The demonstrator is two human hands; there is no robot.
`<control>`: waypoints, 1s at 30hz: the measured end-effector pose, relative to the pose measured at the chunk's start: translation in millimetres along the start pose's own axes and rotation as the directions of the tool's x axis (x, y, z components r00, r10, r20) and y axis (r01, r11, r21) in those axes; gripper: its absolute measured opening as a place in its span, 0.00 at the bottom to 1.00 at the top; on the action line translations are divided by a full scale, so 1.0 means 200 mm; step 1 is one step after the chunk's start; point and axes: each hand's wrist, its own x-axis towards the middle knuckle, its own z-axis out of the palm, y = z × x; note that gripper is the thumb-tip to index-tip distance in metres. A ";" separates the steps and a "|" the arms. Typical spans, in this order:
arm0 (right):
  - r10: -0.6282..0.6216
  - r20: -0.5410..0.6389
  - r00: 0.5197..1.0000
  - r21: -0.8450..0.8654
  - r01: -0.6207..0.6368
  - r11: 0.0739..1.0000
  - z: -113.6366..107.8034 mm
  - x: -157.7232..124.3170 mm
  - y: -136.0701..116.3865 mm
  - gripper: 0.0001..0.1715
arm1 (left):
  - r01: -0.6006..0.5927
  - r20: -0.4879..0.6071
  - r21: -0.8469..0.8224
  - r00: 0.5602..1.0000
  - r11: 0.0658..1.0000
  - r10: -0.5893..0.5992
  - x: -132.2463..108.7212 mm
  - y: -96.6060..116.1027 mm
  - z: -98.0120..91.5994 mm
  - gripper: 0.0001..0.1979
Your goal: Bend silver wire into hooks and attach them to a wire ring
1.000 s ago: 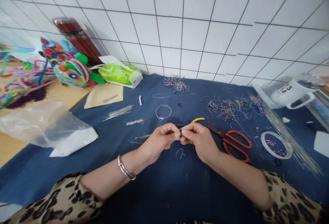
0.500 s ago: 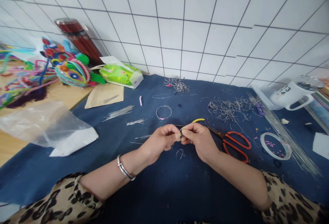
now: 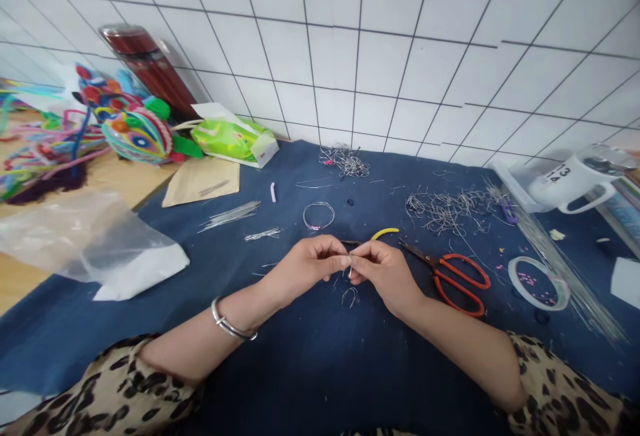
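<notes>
My left hand (image 3: 315, 263) and my right hand (image 3: 377, 269) meet fingertip to fingertip over the blue cloth, both pinched closed. Between them is a small piece of thin wire (image 3: 351, 272), mostly covered by the fingers. Just below lies a bent wire loop (image 3: 350, 298). Behind the hands, pliers with a yellow handle (image 3: 385, 232) are partly hidden. Scissors with red-orange handles (image 3: 463, 283) rest beside my right wrist. A wire ring with pink beads (image 3: 319, 216) lies beyond my left hand.
Tangled wire (image 3: 447, 211) and a round dish of pink beads (image 3: 539, 283) are at the right, near a white mug (image 3: 570, 183). Straight wires (image 3: 230, 216), a plastic bag (image 3: 95, 236), a green tissue pack (image 3: 233, 141) and a red flask (image 3: 150, 66) are leftward. A tiled wall stands behind.
Both hands stay together, their fingertips now closer. The small dark loop seen between them earlier is now mostly covered. My left forearm has shifted slightly left.
</notes>
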 end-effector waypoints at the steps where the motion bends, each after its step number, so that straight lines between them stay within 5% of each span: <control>1: -0.007 0.003 1.000 -0.006 0.007 1.000 0.00 0.00 0.00 0.08 | 0.001 -0.010 0.007 1.000 1.000 -0.001 0.00 0.00 0.01 0.09; 15: -0.054 0.012 0.998 0.000 0.054 0.999 0.01 0.00 0.02 0.09 | 0.003 -0.044 -0.153 0.999 0.988 -0.009 0.00 -0.06 0.05 0.08; 23: -0.033 -0.023 0.999 0.027 0.033 0.999 0.00 0.00 0.00 0.15 | -0.091 0.135 0.302 0.989 0.949 0.052 -0.01 0.02 -0.13 0.07; 30: -0.026 -0.004 1.000 0.016 0.026 1.000 0.00 0.00 0.01 0.15 | -0.290 0.245 0.641 0.955 0.711 0.168 0.00 0.03 -0.17 0.07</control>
